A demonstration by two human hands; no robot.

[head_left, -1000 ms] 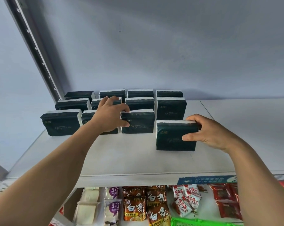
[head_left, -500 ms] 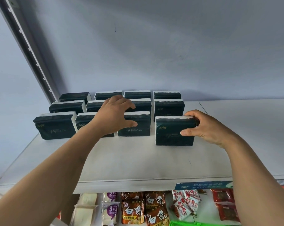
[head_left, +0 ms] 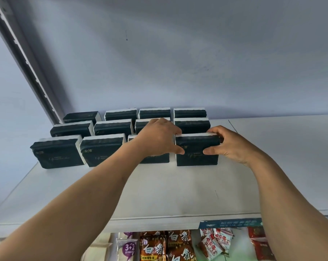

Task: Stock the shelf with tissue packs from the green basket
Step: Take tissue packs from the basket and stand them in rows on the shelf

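Lower tier, under the top board: orange-brown noodle packs (head_left: 160, 247) w/ big white characters at centre, a white pack w/ purple "3+2" badge (head_left: 127, 249) just left of them. Red-and-white snack bags (head_left: 215, 242) sit right of the noodles, dark red packets (head_left: 258, 242) beyond; a blue price strip (head_left: 231, 223) runs along the edge above.

A pale bluish wall (head_left: 187, 59) fills the upper part of the view, evenly lit, with a small dark mark high on it. A slotted metal upright (head_left: 25, 59) slants down the wall's left side. Below the wall, under a white board's front edge, a blue label strip (head_left: 231, 223) sits above rows of snack packets (head_left: 180, 245).
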